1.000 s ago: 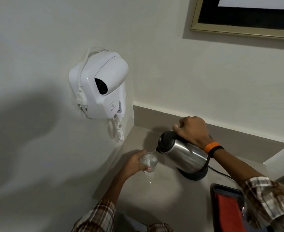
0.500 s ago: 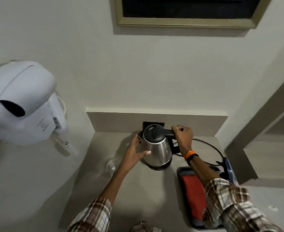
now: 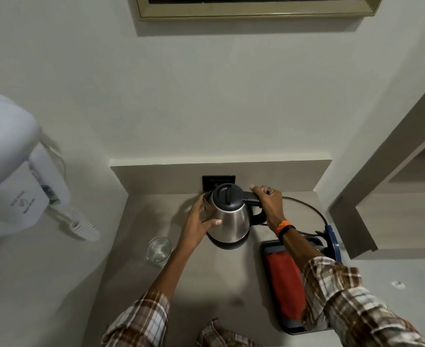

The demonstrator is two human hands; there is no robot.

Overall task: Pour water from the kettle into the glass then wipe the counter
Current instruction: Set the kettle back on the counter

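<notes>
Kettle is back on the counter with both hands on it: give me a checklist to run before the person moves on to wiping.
1. Kettle upright on its base: ok.
2. Lid shut: ok.
3. Glass upright, apart from the kettle: ok.
4. Water in the glass: cannot tell.
5. Hands free for the cloth: not ok; the right hand grips the handle, the left hand rests on the body.
6. Red cloth within reach in the tray: ok, though the right sleeve covers part of it.
</notes>
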